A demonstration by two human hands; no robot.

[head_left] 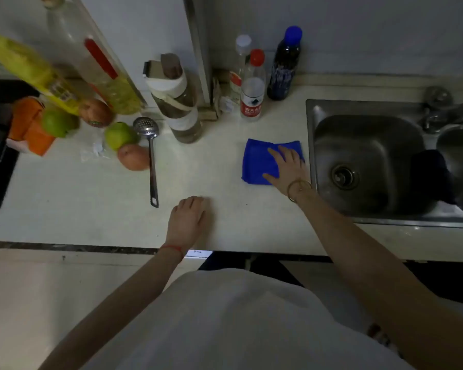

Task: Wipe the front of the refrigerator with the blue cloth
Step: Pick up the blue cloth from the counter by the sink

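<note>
Head view, looking down: nearest is the left hand [189, 218], resting knuckles-up near the front edge of the pale table [91, 209] with fingers curled loosely and nothing in it. A little further out and to the right, the right hand [288, 166] lies flat, fingers spread, pressing on the blue cloth [259, 162]; it covers the cloth's right part but has not yet closed around it, so nothing is gripped so far. The cloth sits folded into a rough square on the table, just beside the left rim of the steel sink [312, 145]. It looks soft, limp and light, likely a microfibre type that will sag and unfold if lifted by one corner; bunching the folded stack between thumb and fingers near its middle should keep it as a pad for wiping. It is neither fragile nor slippery, though whether it is damp cannot be told. Further back stand a slotted ladle [147, 137], some fruit [120, 136] and several bottles [253, 86] against the wall. No refrigerator front can be identified with confidence, so the cloth must be carried to it.
</note>
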